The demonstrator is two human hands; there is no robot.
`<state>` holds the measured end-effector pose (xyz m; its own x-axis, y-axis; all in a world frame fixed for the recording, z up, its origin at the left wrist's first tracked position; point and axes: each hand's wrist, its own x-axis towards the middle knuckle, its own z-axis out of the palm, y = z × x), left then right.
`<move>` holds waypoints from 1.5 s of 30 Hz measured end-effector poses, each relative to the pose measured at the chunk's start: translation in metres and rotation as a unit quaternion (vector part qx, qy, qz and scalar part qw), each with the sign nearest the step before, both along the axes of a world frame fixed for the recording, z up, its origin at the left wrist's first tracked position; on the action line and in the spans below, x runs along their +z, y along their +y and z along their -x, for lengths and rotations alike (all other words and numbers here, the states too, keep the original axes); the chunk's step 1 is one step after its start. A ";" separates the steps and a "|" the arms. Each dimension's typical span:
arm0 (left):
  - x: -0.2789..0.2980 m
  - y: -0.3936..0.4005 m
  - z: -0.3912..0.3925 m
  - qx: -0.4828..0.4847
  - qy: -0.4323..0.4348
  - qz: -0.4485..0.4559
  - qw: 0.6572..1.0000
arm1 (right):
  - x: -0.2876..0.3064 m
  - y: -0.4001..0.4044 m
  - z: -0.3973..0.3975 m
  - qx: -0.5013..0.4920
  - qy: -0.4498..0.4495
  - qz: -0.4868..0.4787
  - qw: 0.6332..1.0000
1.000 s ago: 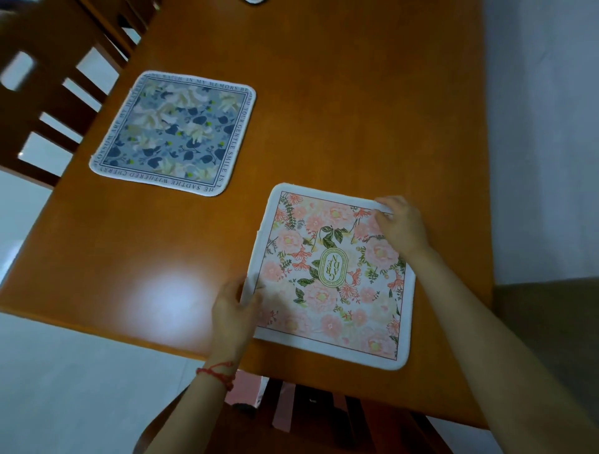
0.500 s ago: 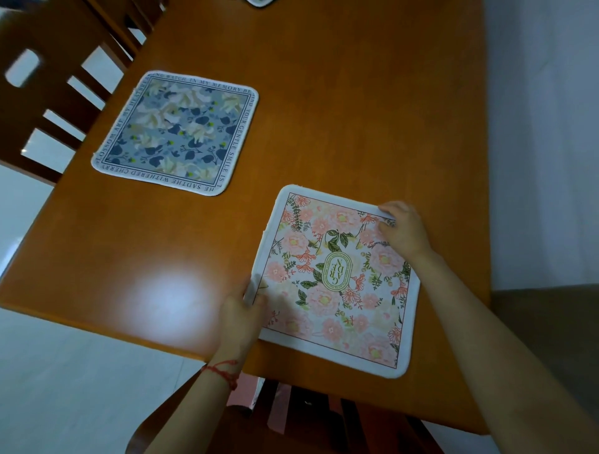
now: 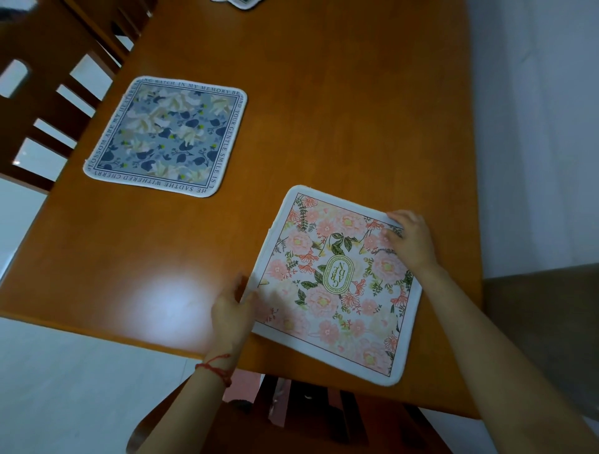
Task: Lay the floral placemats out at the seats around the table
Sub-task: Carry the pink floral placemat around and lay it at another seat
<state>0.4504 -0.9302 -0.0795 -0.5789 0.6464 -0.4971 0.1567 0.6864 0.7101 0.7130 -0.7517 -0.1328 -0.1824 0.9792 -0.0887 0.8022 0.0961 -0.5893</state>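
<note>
A pink floral placemat (image 3: pixel 334 285) with a white border lies flat near the front edge of the wooden table (image 3: pixel 324 113). My left hand (image 3: pixel 231 311) grips its left edge, thumb on top. My right hand (image 3: pixel 410 241) rests on its far right corner, fingers pressing the mat down. A blue floral placemat (image 3: pixel 168 136) with lettering around its border lies flat at the table's left side, in front of a chair. Part of a further mat (image 3: pixel 241 2) shows at the top edge of the view.
A wooden chair (image 3: pixel 48 94) with a slatted back stands at the table's left side. Another chair (image 3: pixel 291 418) sits tucked under the front edge below my arms. A white wall runs along the table's right side.
The pink placemat has slid slightly toward the front right of the table and turned a little, with both hands staying on it. The blue placemat has not moved.
</note>
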 end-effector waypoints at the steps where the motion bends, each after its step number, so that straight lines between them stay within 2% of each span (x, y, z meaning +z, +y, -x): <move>1: 0.002 -0.004 0.001 0.012 -0.003 0.004 1.000 | 0.000 0.000 0.000 -0.003 0.000 0.001 1.000; 5: 0.006 -0.017 0.004 0.054 -0.017 0.020 0.998 | -0.001 0.000 0.001 -0.007 0.003 0.001 1.000; 13: -0.005 -0.032 0.001 0.129 -0.100 0.040 0.986 | 0.001 0.001 0.000 -0.008 0.002 0.002 1.000; 29: -0.008 -0.028 -0.009 0.127 -0.090 -0.008 0.988 | 0.004 -0.005 -0.003 -0.037 0.012 0.002 0.999; 45: -0.011 0.053 0.034 0.071 -0.078 -0.079 0.991 | 0.004 -0.045 -0.014 -0.147 0.043 0.012 0.988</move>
<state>0.4164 -0.8776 -0.0901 -0.5933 0.6404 -0.4877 -0.0546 0.5724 0.8181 0.7266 -0.7963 -0.1292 0.1012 0.9889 -0.1090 0.7403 -0.1480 -0.6557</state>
